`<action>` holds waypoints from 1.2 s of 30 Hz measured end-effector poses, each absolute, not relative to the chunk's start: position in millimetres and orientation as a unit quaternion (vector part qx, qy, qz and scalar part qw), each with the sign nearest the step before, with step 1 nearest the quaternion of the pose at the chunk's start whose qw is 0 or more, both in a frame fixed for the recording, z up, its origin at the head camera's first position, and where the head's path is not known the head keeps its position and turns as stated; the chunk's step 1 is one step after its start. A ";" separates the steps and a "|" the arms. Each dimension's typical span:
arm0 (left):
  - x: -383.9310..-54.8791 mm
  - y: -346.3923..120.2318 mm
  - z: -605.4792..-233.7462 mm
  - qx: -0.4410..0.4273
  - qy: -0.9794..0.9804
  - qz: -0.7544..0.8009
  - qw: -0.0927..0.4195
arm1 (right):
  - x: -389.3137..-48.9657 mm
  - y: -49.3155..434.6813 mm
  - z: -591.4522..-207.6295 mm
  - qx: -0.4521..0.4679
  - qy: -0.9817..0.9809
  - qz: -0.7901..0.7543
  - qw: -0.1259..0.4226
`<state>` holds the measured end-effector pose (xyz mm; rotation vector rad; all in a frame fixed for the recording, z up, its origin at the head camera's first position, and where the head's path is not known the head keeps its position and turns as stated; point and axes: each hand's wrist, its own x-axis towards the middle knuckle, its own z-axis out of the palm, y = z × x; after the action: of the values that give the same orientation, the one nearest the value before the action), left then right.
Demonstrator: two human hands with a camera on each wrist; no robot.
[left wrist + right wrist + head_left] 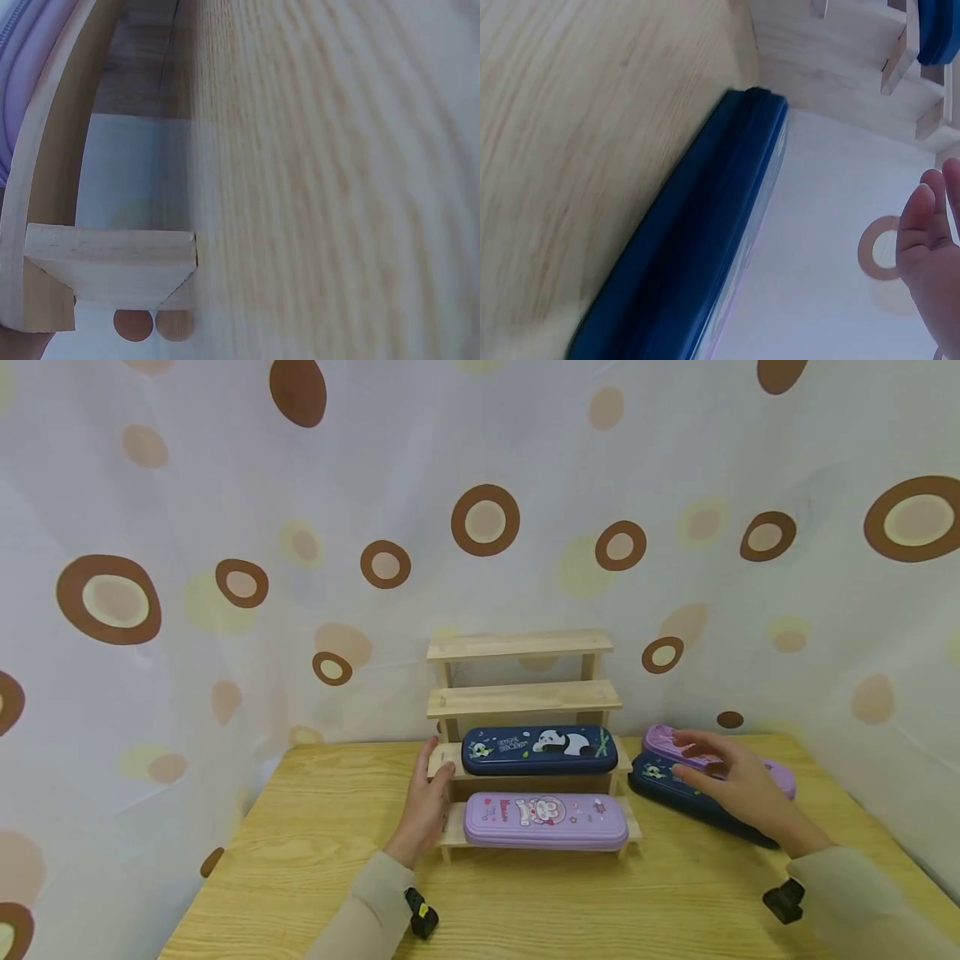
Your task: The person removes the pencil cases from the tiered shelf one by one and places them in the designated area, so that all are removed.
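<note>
- Pale-yellow wood-grain table [525, 910] spans the foreground before me.
- Four-tiered pale wooden stand [525, 697] bears an oblong navy panda-print case [540, 750] above an oblong lilac cartoon-print case [546, 820].
- Rightward, a second navy case [677, 793] fronts a second lilac case [662, 742].
- Left hand [422, 803], fingers extended, at stand's left end; right hand [742, 787], fingers parted, grasping nothing, above second navy case.

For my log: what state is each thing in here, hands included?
Wooden shelf: standing, cases on its two lower tiers
Upper navy case: closed, lying panda side up
Lower purple case: closed, lying bunny side up
Navy case at right: looks closed, partly covered by the hand
Purple case at right: partly hidden, closure unclear
Left hand: at shelf's left end, fingers extended
Right hand: open, holding nothing
</note>
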<state>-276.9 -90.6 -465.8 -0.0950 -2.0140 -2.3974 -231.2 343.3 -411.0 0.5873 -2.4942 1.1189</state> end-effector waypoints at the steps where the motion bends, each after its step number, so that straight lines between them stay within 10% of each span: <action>1: -277.1 -90.4 -466.2 -0.029 -0.646 -0.763 0.005 | -232.4 340.1 -410.7 0.210 -0.878 0.397 0.169; 36: -275.7 -86.3 -466.8 -0.049 -0.655 -0.754 0.033 | -266.5 274.5 -415.2 0.258 -0.868 0.408 0.116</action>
<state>-275.7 -86.3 -466.8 -0.1510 -2.0150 -2.3197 -266.5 274.5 -415.2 0.7548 -2.5421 1.1954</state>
